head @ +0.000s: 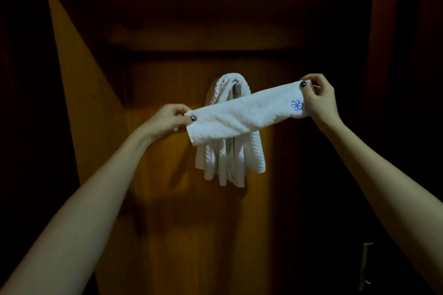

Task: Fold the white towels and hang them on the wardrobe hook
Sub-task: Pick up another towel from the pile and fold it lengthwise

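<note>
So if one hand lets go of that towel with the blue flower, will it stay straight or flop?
Probably flop. The folded towel only looks straight because the left hand and right hand pinch its ends. The towels on the hook droop limply, so it is likely just as soft. It seems light: a pinch at each end carries it.

Dim, warm light from the front; dark corners, wide-angle bending, soft detail.
</note>
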Demonstrator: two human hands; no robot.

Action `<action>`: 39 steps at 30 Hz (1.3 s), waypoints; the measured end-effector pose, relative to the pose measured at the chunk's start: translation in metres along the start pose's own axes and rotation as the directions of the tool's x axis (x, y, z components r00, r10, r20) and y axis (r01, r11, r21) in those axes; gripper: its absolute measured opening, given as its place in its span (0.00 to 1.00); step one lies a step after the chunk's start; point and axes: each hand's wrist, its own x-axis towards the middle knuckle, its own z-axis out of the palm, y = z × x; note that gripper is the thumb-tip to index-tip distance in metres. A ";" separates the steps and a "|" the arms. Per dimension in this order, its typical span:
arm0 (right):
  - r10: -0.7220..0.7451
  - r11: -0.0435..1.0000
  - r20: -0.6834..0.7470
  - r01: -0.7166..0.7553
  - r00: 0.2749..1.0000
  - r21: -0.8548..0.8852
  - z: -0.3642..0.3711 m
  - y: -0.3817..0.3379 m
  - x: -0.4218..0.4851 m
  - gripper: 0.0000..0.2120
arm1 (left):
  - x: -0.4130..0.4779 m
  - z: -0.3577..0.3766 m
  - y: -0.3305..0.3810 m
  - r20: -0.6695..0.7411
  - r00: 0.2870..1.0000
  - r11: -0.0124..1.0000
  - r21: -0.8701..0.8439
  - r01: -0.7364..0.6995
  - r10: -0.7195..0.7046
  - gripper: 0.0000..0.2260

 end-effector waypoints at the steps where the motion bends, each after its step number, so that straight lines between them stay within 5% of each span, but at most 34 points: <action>1: -0.017 1.000 -0.008 0.017 1.000 0.010 0.003 -0.001 0.009 0.05 | 0.008 -0.004 0.003 -0.021 1.000 0.996 -0.091 -0.007 0.005 0.04; 6: -0.073 0.997 -0.021 0.074 0.997 0.019 0.023 -0.005 0.048 0.07 | 0.046 -0.023 0.019 -0.148 0.987 0.918 -0.381 -0.111 0.058 0.09; 12: -0.117 0.992 -0.014 0.118 0.993 0.055 0.049 -0.002 0.081 0.05 | 0.088 -0.031 0.027 -0.389 0.921 0.907 -0.372 -0.196 0.039 0.12; 17: -0.018 0.999 0.014 0.017 1.000 0.038 0.071 0.007 0.111 0.05 | 0.116 -0.038 0.029 -0.450 0.893 0.912 -0.373 -0.172 -0.016 0.09; 24: 0.114 0.976 0.097 -0.130 0.989 0.173 0.089 0.024 0.130 0.13 | 0.150 -0.036 0.019 -0.608 0.793 0.999 0.002 -0.041 0.034 0.09; 31: 0.227 0.926 0.150 -0.261 0.962 0.274 0.102 0.053 0.125 0.13 | 0.162 -0.026 -0.001 -0.539 0.786 0.951 0.227 -0.209 0.301 0.08; 35: 0.344 0.795 0.262 -0.428 0.902 0.429 0.102 0.052 0.125 0.12 | 0.169 -0.022 -0.005 -0.619 0.777 0.977 -0.072 -0.199 0.112 0.10; 39: 0.250 0.806 0.277 -0.358 0.928 0.471 0.092 0.030 0.142 0.12 | 0.177 -0.040 0.020 -0.641 0.764 0.950 -0.186 -0.251 0.076 0.10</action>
